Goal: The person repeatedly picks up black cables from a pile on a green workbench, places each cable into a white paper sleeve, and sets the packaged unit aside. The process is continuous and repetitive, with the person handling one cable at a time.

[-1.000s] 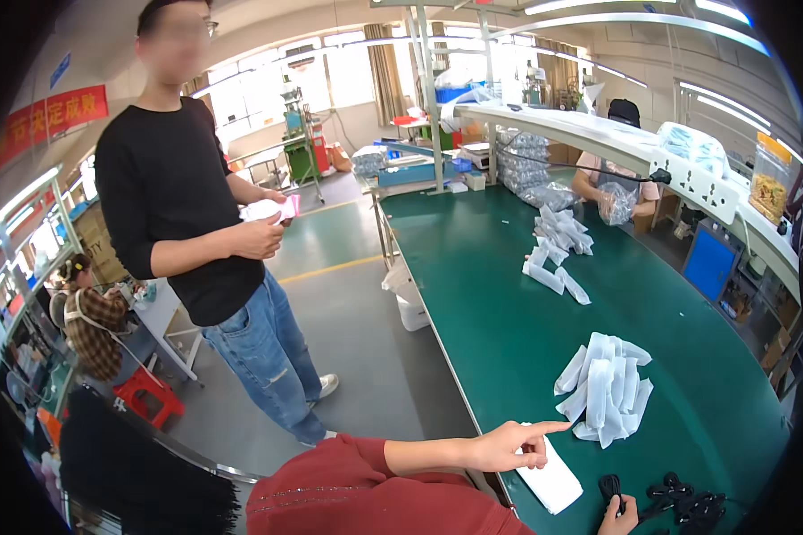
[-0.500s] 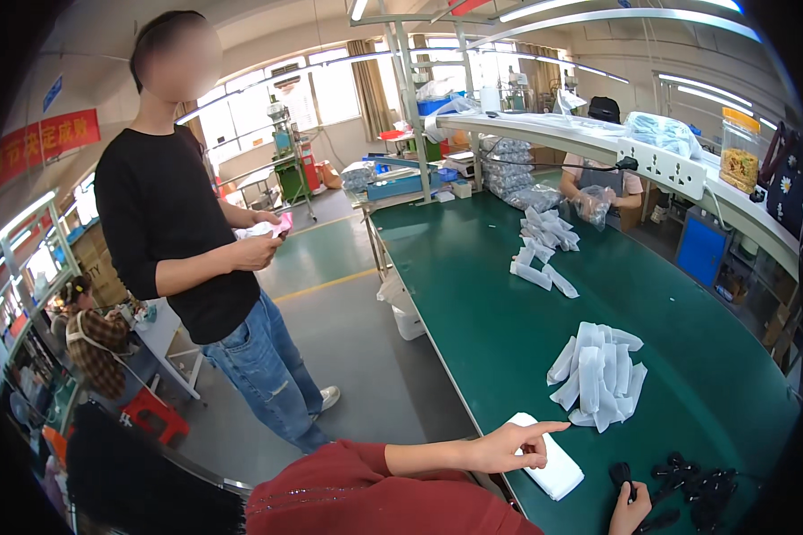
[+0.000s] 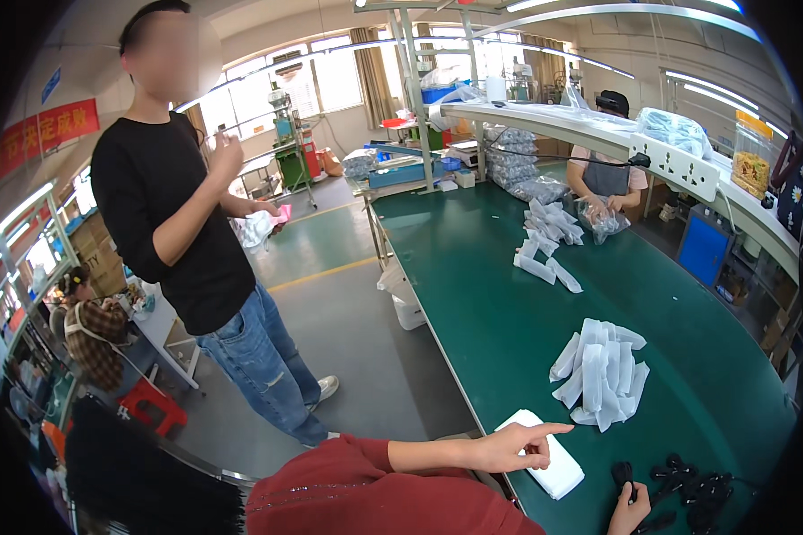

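My left hand [image 3: 513, 448] hovers at or rests on a flat white stack [image 3: 553, 473], perhaps sleeves or paper; I cannot tell if they touch. Its index finger points right, the other fingers are loosely curled, and it holds nothing. Just beyond the fingertip lies a pile of whitish, translucent wrapped packets [image 3: 602, 374]. At the lower edge, my right hand [image 3: 632, 512] grips a coiled black cable [image 3: 622, 474] between thumb and fingers. Beside it are more black cable bundles [image 3: 687, 486] on the green table [image 3: 473, 267].
A second group of packets [image 3: 549, 232] lies farther along the table, where a co-worker handles a clear bag [image 3: 602, 218]. A raised shelf [image 3: 589, 127] carries a power strip [image 3: 674, 167] and a jar [image 3: 752, 156]. To the left stands a person in black [image 3: 165, 196] with pink-and-white material [image 3: 263, 225].
The standing person has raised one hand toward the head, keeping the pink-and-white material in the other. The seated co-worker's hands shifted on the bag. My own hands are nearly unmoved.
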The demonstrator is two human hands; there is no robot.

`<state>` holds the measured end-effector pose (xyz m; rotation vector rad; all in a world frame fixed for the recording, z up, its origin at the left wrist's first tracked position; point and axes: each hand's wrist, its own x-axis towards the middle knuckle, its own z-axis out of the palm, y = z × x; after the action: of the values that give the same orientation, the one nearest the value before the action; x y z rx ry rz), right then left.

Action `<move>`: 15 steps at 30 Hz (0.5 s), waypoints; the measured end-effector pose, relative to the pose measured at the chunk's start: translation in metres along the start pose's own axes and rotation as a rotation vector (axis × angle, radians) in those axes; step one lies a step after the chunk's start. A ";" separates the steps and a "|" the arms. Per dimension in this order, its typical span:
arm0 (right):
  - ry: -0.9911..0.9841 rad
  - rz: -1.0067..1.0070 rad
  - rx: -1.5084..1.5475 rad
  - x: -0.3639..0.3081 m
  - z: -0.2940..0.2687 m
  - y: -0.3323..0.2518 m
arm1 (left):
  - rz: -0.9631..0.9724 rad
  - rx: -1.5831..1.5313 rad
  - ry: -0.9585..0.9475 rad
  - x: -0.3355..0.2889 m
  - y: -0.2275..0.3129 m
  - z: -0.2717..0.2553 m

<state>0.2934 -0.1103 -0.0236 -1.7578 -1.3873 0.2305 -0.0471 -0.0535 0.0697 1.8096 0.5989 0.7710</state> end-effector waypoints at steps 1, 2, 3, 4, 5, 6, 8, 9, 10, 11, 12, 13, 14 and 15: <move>0.005 -0.004 -0.005 0.000 0.001 0.003 | -0.004 0.003 -0.002 0.000 0.000 0.000; 0.009 -0.008 -0.009 0.000 0.001 0.004 | -0.009 0.007 -0.003 0.001 0.000 0.001; 0.010 -0.013 -0.002 0.000 0.001 0.004 | -0.008 0.004 -0.001 0.001 0.000 0.001; 0.011 -0.017 0.006 0.000 0.001 0.003 | -0.007 0.001 0.002 0.001 -0.001 0.002; 0.012 -0.021 0.014 0.000 0.001 0.002 | -0.007 -0.003 0.005 0.002 -0.001 0.002; 0.011 -0.018 0.005 0.000 0.001 0.001 | -0.008 0.002 0.003 0.002 -0.002 0.002; 0.006 -0.011 -0.011 0.001 0.000 0.001 | -0.010 0.012 0.001 0.001 -0.002 0.003; 0.006 -0.019 -0.015 0.001 0.000 0.001 | -0.012 0.010 0.002 0.002 -0.003 0.003; 0.006 -0.028 -0.019 0.001 0.000 0.001 | -0.015 0.009 0.004 0.002 -0.003 0.003; 0.005 -0.036 -0.023 0.001 0.000 0.001 | -0.018 0.008 0.006 0.002 -0.004 0.003; 0.006 -0.032 -0.018 0.001 0.000 0.001 | -0.023 0.008 -0.006 0.001 -0.004 0.003; 0.006 -0.028 -0.013 0.001 0.000 0.001 | -0.028 0.008 -0.017 0.001 -0.004 0.002; 0.007 -0.024 -0.007 0.001 0.001 0.001 | -0.035 0.007 -0.028 0.001 -0.004 0.002; 0.006 -0.018 -0.009 0.001 0.001 0.002 | -0.034 0.000 -0.022 0.001 -0.003 0.002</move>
<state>0.2947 -0.1088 -0.0257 -1.7510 -1.4013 0.2090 -0.0452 -0.0531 0.0666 1.8014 0.6136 0.7268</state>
